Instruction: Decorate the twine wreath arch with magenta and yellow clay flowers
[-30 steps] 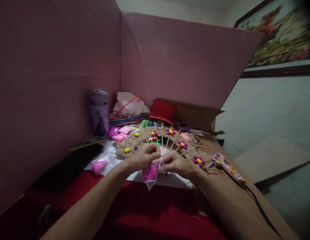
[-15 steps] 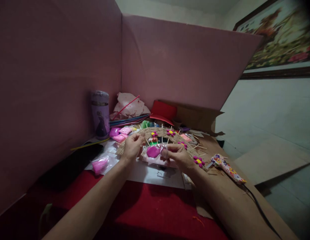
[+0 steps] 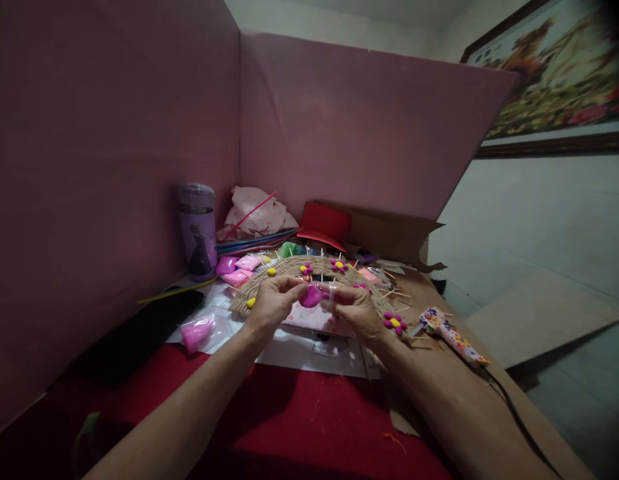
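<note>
A lump of magenta modelling clay [image 3: 310, 297] sits between my hands, with clear plastic wrap about its right side. My left hand [image 3: 274, 303] pinches the clay's left edge between thumb and fingertips. My right hand [image 3: 353, 308] is closed on the wrapped right side. Beneath and behind both hands lies a woven twine ring [image 3: 284, 265] with short sticks poking out. It bears magenta-and-yellow clay flowers [image 3: 395, 323] and plain yellow clay dots [image 3: 272, 271]. My hands cover part of its inner opening.
A floral-patterned glue gun [image 3: 452, 335] with a black cord lies on cardboard at right. Pink clay in a plastic bag [image 3: 196, 332] lies at left. A purple tumbler [image 3: 197, 232] stands behind, near more clay packets [image 3: 238, 277]. Pink panels [image 3: 349, 127] enclose the left and back.
My left hand has moved right and taken hold of the magenta clay's left edge. The clay now shows more bare, its wrap gathered in my right hand.
</note>
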Motion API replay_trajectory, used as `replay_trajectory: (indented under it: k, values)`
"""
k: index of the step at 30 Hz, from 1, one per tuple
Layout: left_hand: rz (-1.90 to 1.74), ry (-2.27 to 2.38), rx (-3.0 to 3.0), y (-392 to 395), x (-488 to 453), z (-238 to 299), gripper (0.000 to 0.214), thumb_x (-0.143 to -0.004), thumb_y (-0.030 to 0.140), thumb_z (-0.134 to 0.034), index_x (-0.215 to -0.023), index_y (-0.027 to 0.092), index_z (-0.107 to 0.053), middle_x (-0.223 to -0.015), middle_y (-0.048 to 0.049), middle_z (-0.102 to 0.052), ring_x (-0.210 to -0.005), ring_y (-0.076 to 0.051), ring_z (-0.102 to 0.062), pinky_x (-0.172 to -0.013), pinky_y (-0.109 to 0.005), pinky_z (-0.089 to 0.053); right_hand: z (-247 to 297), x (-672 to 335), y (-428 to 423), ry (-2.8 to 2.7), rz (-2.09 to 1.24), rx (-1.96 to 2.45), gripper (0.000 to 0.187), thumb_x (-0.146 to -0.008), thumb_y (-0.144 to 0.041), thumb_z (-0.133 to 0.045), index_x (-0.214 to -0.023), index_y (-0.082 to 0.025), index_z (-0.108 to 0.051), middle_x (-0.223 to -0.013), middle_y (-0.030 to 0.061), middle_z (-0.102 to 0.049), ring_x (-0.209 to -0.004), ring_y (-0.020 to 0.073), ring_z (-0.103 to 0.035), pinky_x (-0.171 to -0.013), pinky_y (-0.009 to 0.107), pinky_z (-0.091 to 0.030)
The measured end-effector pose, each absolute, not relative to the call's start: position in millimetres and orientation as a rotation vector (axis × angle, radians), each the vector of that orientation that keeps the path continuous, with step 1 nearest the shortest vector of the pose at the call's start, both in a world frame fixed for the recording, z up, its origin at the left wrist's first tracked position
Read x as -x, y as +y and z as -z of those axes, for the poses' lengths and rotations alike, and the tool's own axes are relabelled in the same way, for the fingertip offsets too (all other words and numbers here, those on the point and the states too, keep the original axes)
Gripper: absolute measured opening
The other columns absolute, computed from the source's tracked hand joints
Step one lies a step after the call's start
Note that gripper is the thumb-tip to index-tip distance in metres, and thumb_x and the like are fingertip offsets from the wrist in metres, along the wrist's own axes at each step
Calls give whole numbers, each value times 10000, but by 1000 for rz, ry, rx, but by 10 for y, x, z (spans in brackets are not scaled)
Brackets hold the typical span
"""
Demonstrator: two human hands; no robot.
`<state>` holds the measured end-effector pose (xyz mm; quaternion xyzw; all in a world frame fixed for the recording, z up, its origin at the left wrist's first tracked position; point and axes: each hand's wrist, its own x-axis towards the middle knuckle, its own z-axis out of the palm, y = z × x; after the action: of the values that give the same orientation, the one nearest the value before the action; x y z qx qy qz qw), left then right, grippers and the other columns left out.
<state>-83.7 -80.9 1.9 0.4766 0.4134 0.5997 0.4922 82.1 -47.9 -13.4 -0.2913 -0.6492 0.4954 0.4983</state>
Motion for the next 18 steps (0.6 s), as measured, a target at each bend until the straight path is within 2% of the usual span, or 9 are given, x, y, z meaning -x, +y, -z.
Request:
replay_trajectory:
  k: [3, 6, 9, 12, 15, 18]
  values:
    - [-1475, 1013, -1145, -815, 834, -24, 276, -592, 338, -746, -680, 102, -634, -484, 24, -560, -334, -9, -278, -341, -178, -127, 128, -814, -488, -1560, -1197, 686, 295, -548, -294, -803, -822, -199, -749, -746, 16, -646, -582, 91, -490, -460, 194, -388]
    - [-1464, 977, -1083, -816, 831, -29, 285, -589, 353, -742, -705, 111, -646, -413, 61, -482, -312, -14, -257, -340, -177, -122, 115, -819, -494, -1545, -1212, 713, 312, -590, -321, -781, -871, -194, -740, -650, -4, -607, -530, 80, -457, -441, 194, -375]
    - [-1467, 980, -1070, -813, 830, -38, 273, -572, 301, -745, -753, 113, -664, -423, 68, -488, -311, -12, -264, -340, -171, -147, 112, -827, -492, -1564, -1219, 742, 337, -629, -349, -755, -924, -190, -727, -606, -15, -585, -524, 87, -463, -460, 207, -394]
    - [-1523, 1028, -1119, -804, 824, -46, 175, -575, 229, -720, -696, 118, -660, -468, 40, -557, -351, -28, -360, -365, -168, -248, 122, -828, -487, -1631, -1208, 737, 329, -608, -342, -769, -899, -194, -734, -652, -2, -617, -586, 109, -515, -526, 230, -433]
    - [-1574, 1058, -1202, -785, 813, -27, 94, -568, 182, -693, -626, 122, -649, -549, -2, -629, -475, -77, -518, -468, -188, -388, 134, -821, -493, -1704, -1201, 727, 278, -607, -334, -770, -847, -196, -745, -711, 21, -656, -688, 144, -564, -613, 259, -457]
    - [-1588, 1119, -1320, -770, 804, 18, 75, -574, 179, -673, -621, 125, -649, -570, -16, -645, -528, -108, -566, -524, -215, -429, 146, -808, -511, -1728, -1201, 719, 244, -630, -332, -757, -840, -207, -749, -726, 25, -668, -753, 168, -584, -687, 285, -462]
